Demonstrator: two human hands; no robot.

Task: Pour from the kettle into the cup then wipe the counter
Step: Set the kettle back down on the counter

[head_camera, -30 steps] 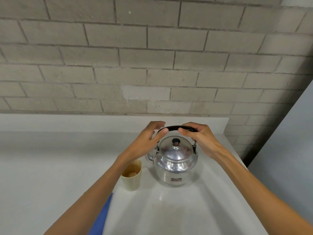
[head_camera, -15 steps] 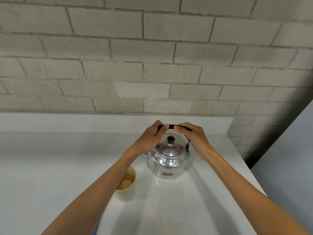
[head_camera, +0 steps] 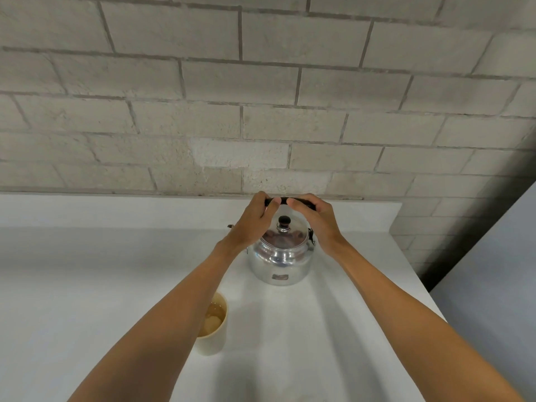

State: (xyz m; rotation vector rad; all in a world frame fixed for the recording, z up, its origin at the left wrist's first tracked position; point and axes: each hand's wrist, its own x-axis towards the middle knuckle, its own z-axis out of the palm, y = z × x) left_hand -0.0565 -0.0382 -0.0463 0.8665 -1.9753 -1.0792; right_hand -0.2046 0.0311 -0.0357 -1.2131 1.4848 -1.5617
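A shiny metal kettle (head_camera: 280,262) with a black lid knob stands upright on the white counter (head_camera: 87,285) near the back wall. Its black handle is raised over the lid. My left hand (head_camera: 255,224) and my right hand (head_camera: 316,220) both grip that handle from either side, fingertips almost meeting at its middle. My left wrist hides most of the spout. A cream cup (head_camera: 213,329) stands nearer to me, left of the kettle and partly under my left forearm; it holds a pale brownish liquid.
A grey block wall (head_camera: 261,111) rises behind a low white backsplash (head_camera: 145,210). The counter ends at the right edge (head_camera: 417,285), with a dark gap and a grey panel (head_camera: 499,285) beyond it.
The kettle has moved away from me, toward the back wall, with both hands on its handle. The cup now sits farther from it. The blue cloth at the bottom has left the view.
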